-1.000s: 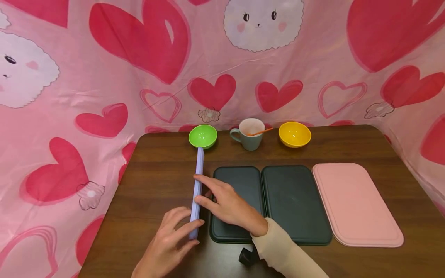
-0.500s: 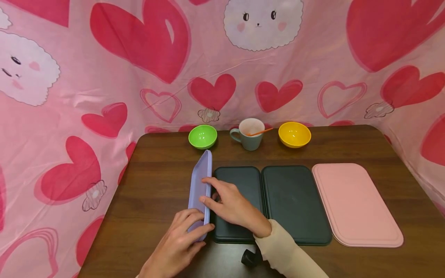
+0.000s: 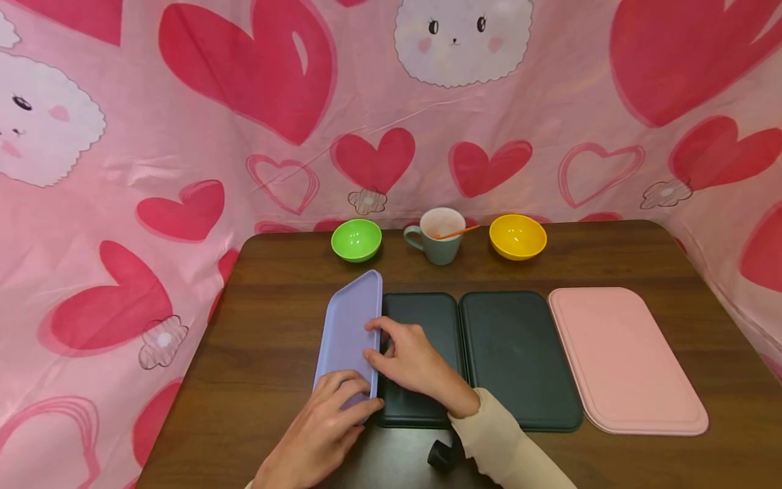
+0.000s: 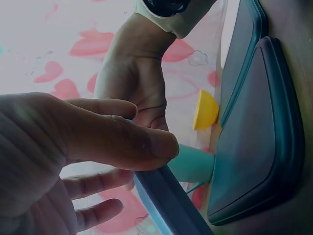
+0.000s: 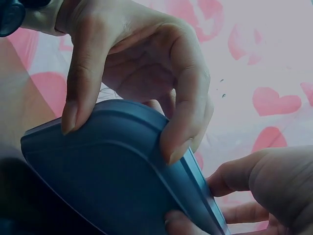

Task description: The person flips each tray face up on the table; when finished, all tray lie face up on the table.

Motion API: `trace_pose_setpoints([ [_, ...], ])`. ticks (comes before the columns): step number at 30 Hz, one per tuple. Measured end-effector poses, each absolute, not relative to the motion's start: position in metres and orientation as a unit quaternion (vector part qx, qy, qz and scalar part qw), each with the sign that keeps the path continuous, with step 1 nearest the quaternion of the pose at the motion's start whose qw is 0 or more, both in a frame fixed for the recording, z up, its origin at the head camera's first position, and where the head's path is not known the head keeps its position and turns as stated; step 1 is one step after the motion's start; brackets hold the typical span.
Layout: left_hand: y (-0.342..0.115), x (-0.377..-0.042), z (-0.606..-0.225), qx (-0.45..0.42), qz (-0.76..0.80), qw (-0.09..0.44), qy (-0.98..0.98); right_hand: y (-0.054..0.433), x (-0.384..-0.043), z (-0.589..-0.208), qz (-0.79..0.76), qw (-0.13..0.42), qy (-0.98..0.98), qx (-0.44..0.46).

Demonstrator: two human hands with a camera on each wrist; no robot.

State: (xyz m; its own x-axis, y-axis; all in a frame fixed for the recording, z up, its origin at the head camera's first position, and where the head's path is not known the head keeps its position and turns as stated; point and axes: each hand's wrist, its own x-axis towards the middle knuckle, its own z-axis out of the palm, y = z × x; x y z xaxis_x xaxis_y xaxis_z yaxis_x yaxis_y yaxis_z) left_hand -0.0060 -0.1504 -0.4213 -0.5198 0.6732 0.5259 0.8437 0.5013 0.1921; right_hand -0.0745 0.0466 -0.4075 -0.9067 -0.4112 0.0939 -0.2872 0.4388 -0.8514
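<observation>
A lavender rectangular tray (image 3: 348,322) with a raised rim is tilted on its long left edge in the head view, its right edge lifted beside a dark green tray (image 3: 421,407). My left hand (image 3: 324,418) pinches the tray's near end, thumb and fingers spread around its corner, as the right wrist view shows too. Farther along the raised edge, my right hand (image 3: 415,360) holds the rim, thumb and index finger on the visible face; its other fingers are largely hidden. In the left wrist view, the left thumb (image 4: 151,147) lies over the tray's narrow edge (image 4: 168,200).
A second dark green tray (image 3: 519,360) and a pink one (image 3: 629,360) lie to the right. Along the back stand a green bowl (image 3: 357,240), a mug (image 3: 441,248) holding an orange stick (image 3: 458,233), and a yellow bowl (image 3: 518,238). A patterned pink cloth (image 3: 275,102) hangs behind the table.
The lavender tray was upright, edge-on to the head camera; its top edge has leaned right, bringing its left face into view. Both hands have shifted slightly right with it, keeping their hold.
</observation>
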Motion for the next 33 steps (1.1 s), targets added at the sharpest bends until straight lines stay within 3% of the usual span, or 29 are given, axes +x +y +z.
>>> trace_pose_setpoints([
  [17, -0.170, -0.006, -0.431, -0.399, -0.262, 0.193, -0.857, 0.045, -0.077, -0.429, -0.575, 0.112, 0.796, -0.150],
  [28, -0.212, -0.026, -0.447, -0.267, -0.276, 0.235, -0.893, 0.044, -0.079, -0.434, -0.614, 0.133, 0.768, -0.123],
  [33, -0.223, -0.030, -0.460, -0.174, -0.272, 0.201, -0.925, 0.044, -0.079, -0.434, -0.626, 0.141, 0.759, -0.106],
])
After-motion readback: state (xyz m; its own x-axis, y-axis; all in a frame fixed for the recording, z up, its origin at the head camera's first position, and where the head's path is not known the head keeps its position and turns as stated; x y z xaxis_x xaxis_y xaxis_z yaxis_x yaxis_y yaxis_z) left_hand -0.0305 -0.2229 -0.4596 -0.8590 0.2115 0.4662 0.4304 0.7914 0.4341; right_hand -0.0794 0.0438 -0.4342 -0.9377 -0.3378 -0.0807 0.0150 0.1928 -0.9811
